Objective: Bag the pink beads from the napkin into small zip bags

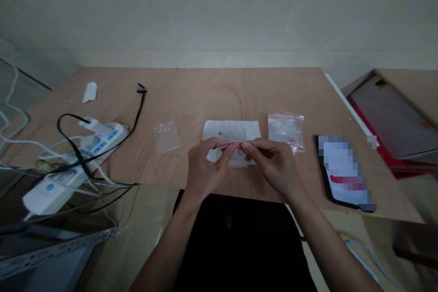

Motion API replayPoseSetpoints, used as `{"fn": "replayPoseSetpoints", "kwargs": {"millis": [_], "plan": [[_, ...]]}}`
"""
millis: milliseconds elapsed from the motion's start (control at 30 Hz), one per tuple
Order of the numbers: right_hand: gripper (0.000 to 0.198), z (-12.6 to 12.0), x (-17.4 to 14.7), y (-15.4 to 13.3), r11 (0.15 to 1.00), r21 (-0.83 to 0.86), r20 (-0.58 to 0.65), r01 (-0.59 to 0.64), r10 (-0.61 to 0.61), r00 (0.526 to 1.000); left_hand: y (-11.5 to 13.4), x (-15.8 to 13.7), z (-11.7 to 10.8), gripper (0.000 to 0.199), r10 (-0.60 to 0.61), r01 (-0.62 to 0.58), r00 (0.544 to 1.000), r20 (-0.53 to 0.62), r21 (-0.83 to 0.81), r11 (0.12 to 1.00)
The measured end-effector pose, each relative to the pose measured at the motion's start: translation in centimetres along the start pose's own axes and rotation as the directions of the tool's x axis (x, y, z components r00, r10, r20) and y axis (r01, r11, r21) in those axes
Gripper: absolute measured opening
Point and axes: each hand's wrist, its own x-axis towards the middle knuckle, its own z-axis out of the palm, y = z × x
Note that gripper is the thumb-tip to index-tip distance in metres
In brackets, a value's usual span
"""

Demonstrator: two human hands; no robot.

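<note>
Showing dark clothing (246, 246) nearest, below the front edge of the wooden table (164, 100). Passing next to a phone (344, 171) at the right, lying face up near that edge and apart from the right forearm. Meeting a power strip (114, 134) at the left, crowded with cables (34, 143) and seeming to overhang the edge; probably risking a fall from any snag on a loose cord.

Pinching a red-lined strip (226, 145), perhaps the mouth of a clear bag, between thumb and fingers of the left hand (205, 169). Closing thumb and fingertips of the right hand (278, 164) on its other end, by the look of it. Holding the strip between both hands, over a white paper sheet (241, 127); leaving any contact with the paper unclear. Probably inviting a slip through uneven pinching, or a torn edge through pulling too hard. Covering much of the strip with fingertips, so likely making small misplacements hard to notice.

Seeing, slightly beyond, a red speck (220, 133) on the sheet; possibly losing it to brushing fingers or shifting paper. Finding a flat clear bag (166, 137) leftward and a stack of red-edged bags (282, 125) just beyond the right hand; possibly risking nudging the stack with the knuckles. Reaching lastly a pale scrap (90, 92) and the wall (219, 18).
</note>
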Motion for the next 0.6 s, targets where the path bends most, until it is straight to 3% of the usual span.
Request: {"fn": "replayPoseSetpoints", "kwargs": {"millis": [67, 167, 267, 400, 500, 533, 600], "plan": [[0.015, -0.1, -0.3, -0.3, 0.984, -0.156, -0.038, 0.089, -0.096, 0.995, 0.1, -0.3, 0.2, 0.013, 0.036, -0.030, 0.998, -0.059, 0.098, 0.995], [0.015, -0.5, -0.5, -0.8, 0.951, -0.250, -0.029, 0.182, -0.195, 0.980, 0.1, -0.3, 0.4, 0.013, -0.007, 0.008, 1.000, -0.011, 0.011, 1.000], [0.013, -0.6, -0.4, -1.0, 0.964, -0.203, 0.013, 0.174, -0.174, 0.985, -0.1, 0.1, 0.3, 0.013, -0.054, 0.066, 0.995, 0.083, -0.143, 0.988], [0.012, -0.4, -0.4, -1.0, 0.982, -0.167, 0.041, 0.093, -0.087, 0.995, -0.2, 0.4, -0.3, 0.012, -0.077, 0.097, 0.988, 0.133, -0.152, 0.984], [0.011, -1.2, 0.0, -1.1, 0.994, -0.104, -0.075, -0.013, 0.005, 0.997, -0.7, 0.7, -1.8, 0.019, -0.087, 0.109, 0.979, 0.184, -0.115, 0.987], [0.012, -1.8, 0.3, -1.1, 0.996, -0.081, -0.145, -0.045, 0.033, 0.989, -1.1, 1.0, -2.5, 0.023, -0.104, 0.121, 0.983, 0.152, -0.103, 0.987], [0.024, -3.7, 1.3, -0.6, 0.994, -0.078, -0.304, -0.078, 0.051, 0.951, -2.2, 1.6, -4.2, 0.031, -0.152, 0.151, 0.988, -0.032, -0.028, 0.988]]}}
